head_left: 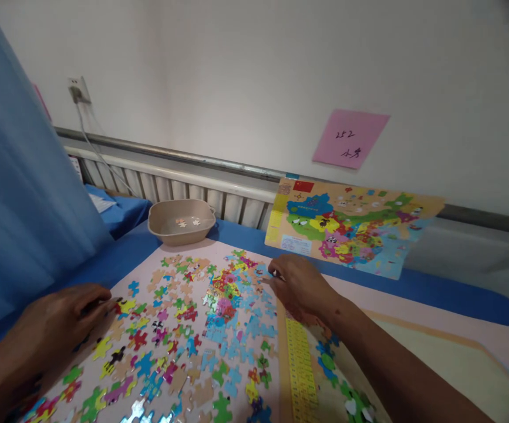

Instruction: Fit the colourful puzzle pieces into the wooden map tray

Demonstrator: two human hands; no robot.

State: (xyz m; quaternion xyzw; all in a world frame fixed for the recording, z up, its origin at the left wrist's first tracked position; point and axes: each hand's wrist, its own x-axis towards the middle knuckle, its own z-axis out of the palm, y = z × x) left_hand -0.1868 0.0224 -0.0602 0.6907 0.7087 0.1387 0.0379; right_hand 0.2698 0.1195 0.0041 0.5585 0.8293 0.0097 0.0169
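Note:
Loose jigsaw puzzle pieces (140,341) in many colours lie spread over a pale pink sheet (219,249). Toward the back of them, a partly joined cluster of pieces (225,299) shows red, yellow, pink and light blue. At the left edge of the spread, my left hand (67,314) has its fingers curled, the tips meeting beside a yellow piece (126,305). My right hand (298,282) is closed in a pinch just right of the cluster, above the edge of a tan puzzle board (283,352). Whatever either pinch may contain is too small or hidden to name.
A beige plastic basket (181,238) with a few pieces inside stands at the back. A printed map picture (346,229) leans against the wall rail. Further pieces (327,361) lie on the board under my right forearm. A blue curtain (29,176) hangs at left.

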